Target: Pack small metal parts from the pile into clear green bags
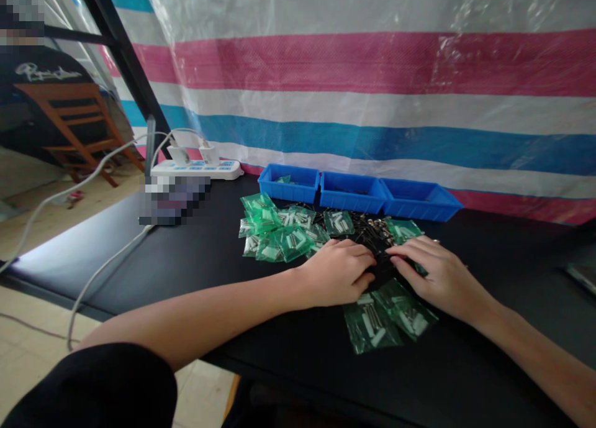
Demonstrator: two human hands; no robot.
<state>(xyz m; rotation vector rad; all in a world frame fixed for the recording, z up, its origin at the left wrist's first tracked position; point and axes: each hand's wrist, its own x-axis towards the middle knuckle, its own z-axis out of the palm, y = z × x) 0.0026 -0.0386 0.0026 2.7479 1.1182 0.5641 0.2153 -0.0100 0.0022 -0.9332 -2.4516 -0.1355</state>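
Fingers (365,257), left hand (338,271): yours, curled downward and close together, tips at the near end of the screws (370,228); whether they pinch anything, you cannot tell from here. Right hand (440,279): thumb and forefinger tips close to each other, pointing at 9 o'clock; anything between them is not visible.

Screws: one loose dark heap, some heads shiny, at 12 o'clock from the gap between your hands and running into it.

Bags (294,240): green, clear, filled; a pile at 10 o'clock from your left hand, two more at 6 o'clock from the gap.

Trays (351,199): blue, three in a row, 12 o'clock beyond the heap.

Step in hand, as judged: fingertip picking at the heap. Next move calls for a light pinch on thin, tangled pieces, without dragging neighbours.

Hard to make out: part of the heap, behind your left hand; one bag, mostly under your right; tray contents, dim; an object at 10 o'clock, pixelated; another at 3 o'clock, cut off by the edge.
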